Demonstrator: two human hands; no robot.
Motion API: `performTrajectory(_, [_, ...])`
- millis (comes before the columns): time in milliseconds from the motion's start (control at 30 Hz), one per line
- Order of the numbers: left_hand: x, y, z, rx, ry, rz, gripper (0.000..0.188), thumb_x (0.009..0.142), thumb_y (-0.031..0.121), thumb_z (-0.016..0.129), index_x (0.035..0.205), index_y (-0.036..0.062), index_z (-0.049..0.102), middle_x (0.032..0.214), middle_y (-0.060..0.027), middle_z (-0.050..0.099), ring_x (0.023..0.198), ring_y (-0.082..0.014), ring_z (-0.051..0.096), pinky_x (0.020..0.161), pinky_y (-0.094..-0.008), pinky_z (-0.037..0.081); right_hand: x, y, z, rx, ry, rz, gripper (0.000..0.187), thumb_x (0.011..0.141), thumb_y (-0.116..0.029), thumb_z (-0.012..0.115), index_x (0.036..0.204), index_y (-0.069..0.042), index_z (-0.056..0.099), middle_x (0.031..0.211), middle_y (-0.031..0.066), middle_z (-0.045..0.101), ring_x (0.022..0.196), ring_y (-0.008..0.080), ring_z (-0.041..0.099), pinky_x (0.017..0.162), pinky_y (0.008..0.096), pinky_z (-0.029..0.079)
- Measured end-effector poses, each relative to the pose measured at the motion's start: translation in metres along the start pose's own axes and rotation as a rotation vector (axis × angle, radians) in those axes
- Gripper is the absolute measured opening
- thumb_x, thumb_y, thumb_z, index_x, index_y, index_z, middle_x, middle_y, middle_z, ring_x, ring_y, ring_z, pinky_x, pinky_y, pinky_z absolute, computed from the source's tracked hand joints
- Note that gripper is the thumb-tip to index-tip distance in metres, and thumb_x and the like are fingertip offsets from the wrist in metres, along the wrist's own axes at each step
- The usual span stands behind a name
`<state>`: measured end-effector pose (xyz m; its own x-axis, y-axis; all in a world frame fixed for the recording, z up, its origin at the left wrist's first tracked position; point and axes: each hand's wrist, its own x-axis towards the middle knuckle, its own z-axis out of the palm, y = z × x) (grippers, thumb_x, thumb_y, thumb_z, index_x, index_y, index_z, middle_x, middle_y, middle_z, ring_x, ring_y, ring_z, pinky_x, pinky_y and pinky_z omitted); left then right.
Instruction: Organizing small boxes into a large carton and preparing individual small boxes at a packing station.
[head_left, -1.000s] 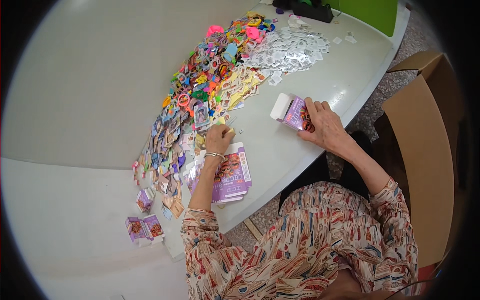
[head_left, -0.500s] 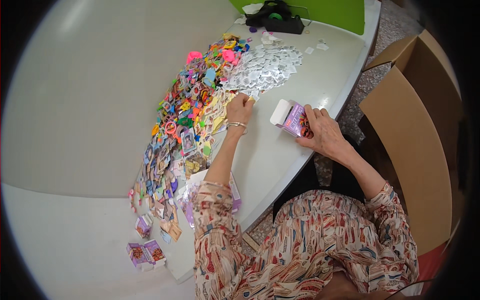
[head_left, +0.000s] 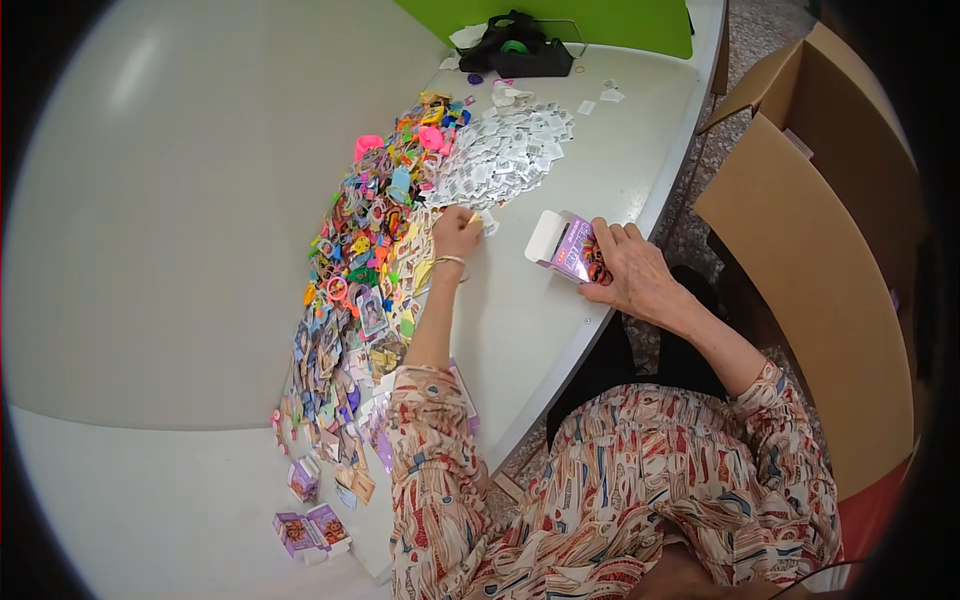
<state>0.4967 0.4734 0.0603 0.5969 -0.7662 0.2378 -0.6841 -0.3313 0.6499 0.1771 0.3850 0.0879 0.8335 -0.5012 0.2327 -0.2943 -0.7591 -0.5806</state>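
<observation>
My right hand (head_left: 642, 277) grips a small purple printed box (head_left: 574, 252) at its right side. The box's white end flap (head_left: 545, 236) stands open toward the left. My left hand (head_left: 457, 236) is closed at the lower edge of a heap of small white paper packets (head_left: 510, 150). Something pale yellow shows at its fingertips, too small to name. Beside that hand lie yellowish printed paper pieces (head_left: 415, 252), next to a long heap of colourful small trinkets (head_left: 365, 225).
Flattened purple cartons (head_left: 462, 385) lie under my left forearm. More small purple boxes (head_left: 312, 530) rest at the lower left. A black tape dispenser (head_left: 535, 60) stands at the far end by a green panel (head_left: 560, 22). A large open cardboard carton (head_left: 800, 290) is at the right.
The whole view has shifted slightly, so things appear lower and further left. Both hands keep about the same places beside the packets and on the box.
</observation>
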Motion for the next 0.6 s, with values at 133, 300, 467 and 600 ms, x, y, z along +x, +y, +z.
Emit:
performTrajectory(133, [-0.008, 0.01, -0.014, -0.338, -0.136, -0.229, 0.016, 0.081, 0.007, 0.069, 0.093, 0.0007, 0.062, 0.073, -0.0034, 0.064, 0.059, -0.0077, 0.058, 0.051, -0.0206, 0.047, -0.003, 0.009, 0.003, 0.001, 0.026, -0.008, 0.082, 0.066, -0.03, 0.079, 0.125, 0.006, 0.035, 0.098, 0.0236, 0.057, 0.092, 0.0379, 0.055, 0.08, 0.0433, 0.048])
performTrajectory(300, [-0.012, 0.007, -0.008, -0.138, -0.226, -0.168, 0.033, 0.074, 0.009, 0.071, 0.105, 0.0028, 0.063, 0.076, -0.0085, 0.065, 0.066, -0.0179, 0.063, 0.06, -0.0292, 0.052, 0.001, 0.0, 0.001, -0.012, -0.012, -0.007, 0.083, 0.066, -0.031, 0.079, 0.126, 0.007, 0.035, 0.099, 0.0244, 0.056, 0.093, 0.0378, 0.055, 0.08, 0.0434, 0.047])
performTrajectory(467, [-0.001, 0.013, 0.008, 0.369, -0.142, 0.119, 0.031, 0.071, 0.014, 0.071, 0.1, 0.0055, 0.065, 0.09, -0.0187, 0.061, 0.092, -0.0365, 0.057, 0.085, -0.0423, 0.045, 0.002, 0.004, 0.006, -0.031, 0.007, -0.013, 0.083, 0.066, -0.031, 0.079, 0.125, 0.007, 0.035, 0.099, 0.024, 0.056, 0.092, 0.0375, 0.055, 0.081, 0.0429, 0.048])
performTrajectory(600, [0.007, 0.008, 0.014, 0.421, -0.139, 0.162, 0.017, 0.074, 0.014, 0.067, 0.088, 0.0059, 0.064, 0.081, -0.0162, 0.064, 0.083, -0.0376, 0.059, 0.076, -0.0446, 0.047, 0.003, 0.003, 0.003, -0.035, -0.012, 0.0, 0.084, 0.067, -0.032, 0.079, 0.126, 0.008, 0.034, 0.101, 0.024, 0.056, 0.092, 0.0374, 0.054, 0.081, 0.043, 0.048])
